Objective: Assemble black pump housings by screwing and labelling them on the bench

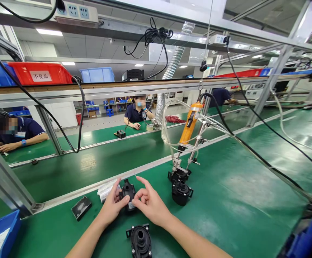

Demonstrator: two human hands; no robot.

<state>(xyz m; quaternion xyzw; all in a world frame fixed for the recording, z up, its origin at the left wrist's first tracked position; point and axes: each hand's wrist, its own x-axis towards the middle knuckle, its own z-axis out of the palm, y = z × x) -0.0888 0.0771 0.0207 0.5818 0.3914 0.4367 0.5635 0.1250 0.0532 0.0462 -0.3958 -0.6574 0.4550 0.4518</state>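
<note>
Both my hands meet on a small black plastic pump housing (128,191) above the green bench. My left hand (113,208) grips its left side with thumb and fingers. My right hand (148,202) pinches its right side, index finger stretched out. Another black pump housing (140,240) lies flat on the bench just below my hands. A third black housing (181,191) stands to the right, under the tip of a hanging orange electric screwdriver (188,126).
A small black tray (81,207) and a plastic bag (106,189) lie left of my hands. A blue bin (0,233) sits at the lower left. A green conveyor belt (91,165) runs behind. Two seated people work across it.
</note>
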